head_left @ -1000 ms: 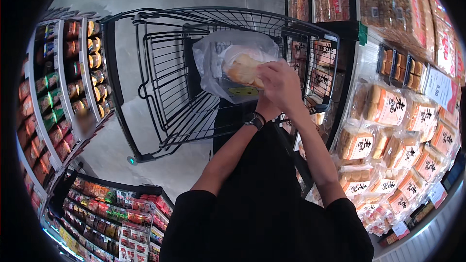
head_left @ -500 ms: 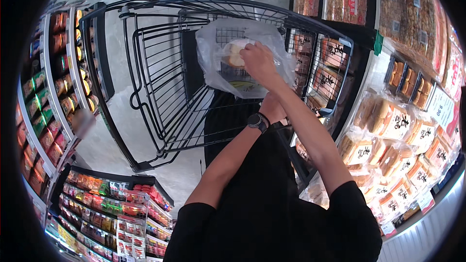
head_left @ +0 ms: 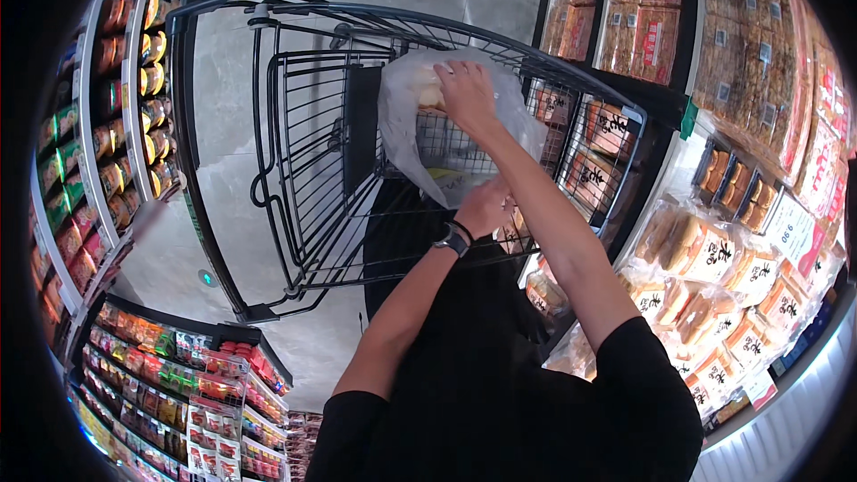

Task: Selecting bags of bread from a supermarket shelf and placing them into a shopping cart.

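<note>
A translucent plastic bag (head_left: 399, 138) hangs spread over the shopping cart (head_left: 308, 180), with cart wires showing through it. Pale bread (head_left: 423, 89) sits at the bag's far side, partly covered by film. My right hand (head_left: 468, 96) reaches over the bag beside the bread, fingers bent on the film at its far part. Whether those fingertips also touch the bread is hidden. At the bag's near edge, my left hand (head_left: 486, 205), with a dark watch at the wrist, is closed on the plastic. The right forearm crosses just beyond it.
Packaged bread loaves (head_left: 714, 254) fill a display at the right, with larger brown packs (head_left: 644, 22) behind. Snack shelves (head_left: 107, 138) stand at the left, and another packed rack (head_left: 178, 384) at the lower left. Grey floor (head_left: 228, 116) shows beside the cart.
My right hand and the bread have moved toward the far side of the bag. My left hand has drawn slightly nearer and left, pulling the bag's near edge down.
</note>
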`<state>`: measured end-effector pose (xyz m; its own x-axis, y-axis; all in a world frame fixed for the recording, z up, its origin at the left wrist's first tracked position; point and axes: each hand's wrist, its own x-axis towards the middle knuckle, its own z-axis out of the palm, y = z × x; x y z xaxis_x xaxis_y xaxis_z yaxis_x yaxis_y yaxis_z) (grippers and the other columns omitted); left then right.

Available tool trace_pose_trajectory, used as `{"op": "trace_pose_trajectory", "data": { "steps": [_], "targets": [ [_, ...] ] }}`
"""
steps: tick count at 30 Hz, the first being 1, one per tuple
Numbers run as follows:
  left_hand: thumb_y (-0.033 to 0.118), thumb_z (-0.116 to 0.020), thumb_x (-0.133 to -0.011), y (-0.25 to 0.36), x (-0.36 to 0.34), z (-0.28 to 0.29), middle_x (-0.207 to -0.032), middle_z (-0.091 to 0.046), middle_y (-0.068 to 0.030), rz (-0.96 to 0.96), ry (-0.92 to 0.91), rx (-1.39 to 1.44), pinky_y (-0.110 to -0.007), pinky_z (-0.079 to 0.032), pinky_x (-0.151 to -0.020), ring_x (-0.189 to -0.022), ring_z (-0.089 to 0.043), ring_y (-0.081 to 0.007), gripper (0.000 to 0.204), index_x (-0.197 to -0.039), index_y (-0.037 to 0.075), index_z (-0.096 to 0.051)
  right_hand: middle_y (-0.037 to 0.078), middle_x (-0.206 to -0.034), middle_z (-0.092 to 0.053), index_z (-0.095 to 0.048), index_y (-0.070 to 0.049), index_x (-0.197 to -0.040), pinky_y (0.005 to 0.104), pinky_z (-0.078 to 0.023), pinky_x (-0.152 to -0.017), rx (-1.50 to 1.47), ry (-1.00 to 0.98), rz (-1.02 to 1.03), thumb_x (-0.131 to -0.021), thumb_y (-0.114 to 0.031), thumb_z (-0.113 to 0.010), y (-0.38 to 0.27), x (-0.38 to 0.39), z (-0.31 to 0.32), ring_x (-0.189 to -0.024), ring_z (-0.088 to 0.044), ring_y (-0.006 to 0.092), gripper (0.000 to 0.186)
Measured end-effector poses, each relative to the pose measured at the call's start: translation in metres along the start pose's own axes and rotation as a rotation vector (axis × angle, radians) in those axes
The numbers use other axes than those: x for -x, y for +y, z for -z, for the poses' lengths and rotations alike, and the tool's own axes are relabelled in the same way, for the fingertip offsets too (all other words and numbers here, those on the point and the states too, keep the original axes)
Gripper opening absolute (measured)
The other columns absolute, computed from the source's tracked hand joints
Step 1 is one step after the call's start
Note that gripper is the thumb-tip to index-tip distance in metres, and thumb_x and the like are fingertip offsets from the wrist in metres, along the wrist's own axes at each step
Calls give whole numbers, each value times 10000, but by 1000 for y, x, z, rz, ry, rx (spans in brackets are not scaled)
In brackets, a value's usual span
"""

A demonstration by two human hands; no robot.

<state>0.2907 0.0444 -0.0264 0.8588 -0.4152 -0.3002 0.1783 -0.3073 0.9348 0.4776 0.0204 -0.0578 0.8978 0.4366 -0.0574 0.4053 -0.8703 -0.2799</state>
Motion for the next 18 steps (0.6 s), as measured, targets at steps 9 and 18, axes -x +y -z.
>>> {"op": "trace_pose_trajectory", "data": {
  "steps": [9, 18],
  "targets": [
    [137, -612, -916, -84, -58, 75, -1361, -545, -301, 263, 500, 33, -453, -437, -1083, -1305, -518, -433, 589, -1439, -56, -422, 187, -1468, -476, -500, -80, -1413, 489, -359, -1126, 29, -10, -167, -810, -158, -757, 28, 48, 37, -1358, -453, 368, 660],
    [184, -621, -947, -71, -129, 97, -1439, -504, -319, 240, 370, 482, -410, -441, -1081, -1343, -512, -422, 695, -1520, -81, -331, 217, -1520, -398, -511, -47, -1415, 599, -237, -1190, 216, -208, -457, -766, -152, -761, 59, 127, 45, -1432, -354, 412, 704]
  ]
}}
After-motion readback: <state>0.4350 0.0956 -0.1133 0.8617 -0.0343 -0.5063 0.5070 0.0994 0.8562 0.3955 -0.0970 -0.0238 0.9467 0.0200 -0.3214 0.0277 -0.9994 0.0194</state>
